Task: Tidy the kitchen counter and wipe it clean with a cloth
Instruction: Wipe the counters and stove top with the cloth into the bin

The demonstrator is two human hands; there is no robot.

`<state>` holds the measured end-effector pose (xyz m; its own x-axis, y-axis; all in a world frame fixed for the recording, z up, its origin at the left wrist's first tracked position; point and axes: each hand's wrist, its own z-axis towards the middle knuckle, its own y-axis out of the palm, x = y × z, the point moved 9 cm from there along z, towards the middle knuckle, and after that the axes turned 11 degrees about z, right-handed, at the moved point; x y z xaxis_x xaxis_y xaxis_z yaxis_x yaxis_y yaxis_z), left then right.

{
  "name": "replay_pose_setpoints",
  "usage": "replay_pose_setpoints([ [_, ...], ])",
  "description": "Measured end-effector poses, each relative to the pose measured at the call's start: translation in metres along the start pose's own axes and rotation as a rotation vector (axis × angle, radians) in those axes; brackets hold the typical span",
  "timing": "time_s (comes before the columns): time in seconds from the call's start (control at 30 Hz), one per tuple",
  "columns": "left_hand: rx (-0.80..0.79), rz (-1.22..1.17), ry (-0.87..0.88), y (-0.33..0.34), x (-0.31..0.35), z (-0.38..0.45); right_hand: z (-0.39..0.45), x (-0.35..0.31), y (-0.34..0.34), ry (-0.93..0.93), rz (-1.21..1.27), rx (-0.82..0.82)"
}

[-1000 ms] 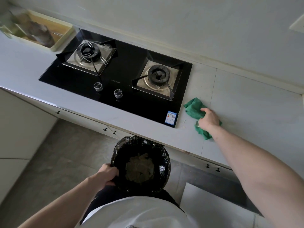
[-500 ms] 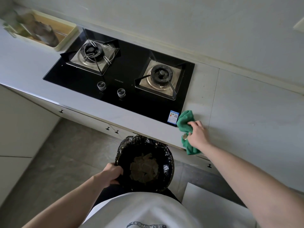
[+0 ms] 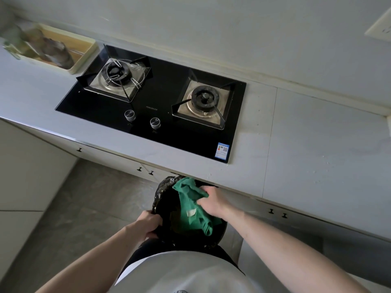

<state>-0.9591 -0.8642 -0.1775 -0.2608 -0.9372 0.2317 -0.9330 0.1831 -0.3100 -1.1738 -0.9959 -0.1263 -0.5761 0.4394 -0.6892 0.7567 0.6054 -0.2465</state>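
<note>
Dim, flat, cool light, wide-angle bending at edges, tray [image 3: 84, 58] at top left blurred

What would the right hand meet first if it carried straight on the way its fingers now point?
Probably the far rim of the bin: the right hand points left across its mouth, gripping the green cloth. Depth is unclear.

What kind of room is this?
Most likely a home kitchen: a two-burner gas hob set into a pale counter, cabinet doors below, and a lined bin held at the counter's edge.
</note>
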Motion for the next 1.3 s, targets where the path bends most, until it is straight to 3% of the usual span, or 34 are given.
replay_pose_setpoints([
  [0.17, -0.02, -0.005, 0.004, -0.006, 0.0, 0.002, -0.014, -0.019, -0.066, -0.062, 0.209, 0.264],
  [0.33, 0.005, 0.003, 0.04, -0.015, 0.007, 0.001, -0.032, -0.03, -0.15, -0.151, 0.142, 0.569],
  [0.47, -0.007, -0.002, 0.049, -0.023, 0.012, -0.003, -0.017, -0.047, -0.173, -0.222, 0.024, 0.731],
  [0.63, -0.046, 0.019, 0.045, -0.034, 0.014, 0.0, 0.038, -0.029, -0.133, -0.056, -0.221, 0.546],
  [0.77, -0.051, 0.048, 0.061, -0.044, 0.019, 0.005, 0.04, -0.027, -0.108, -0.028, -0.299, 0.656],
  [1.07, -0.032, 0.104, 0.075, -0.061, 0.017, 0.014, 0.011, -0.02, -0.056, -0.065, -0.334, 0.636],
  [1.3, -0.023, 0.143, 0.089, -0.061, 0.022, 0.01, -0.006, -0.024, 0.02, -0.124, -0.246, 0.242],
])
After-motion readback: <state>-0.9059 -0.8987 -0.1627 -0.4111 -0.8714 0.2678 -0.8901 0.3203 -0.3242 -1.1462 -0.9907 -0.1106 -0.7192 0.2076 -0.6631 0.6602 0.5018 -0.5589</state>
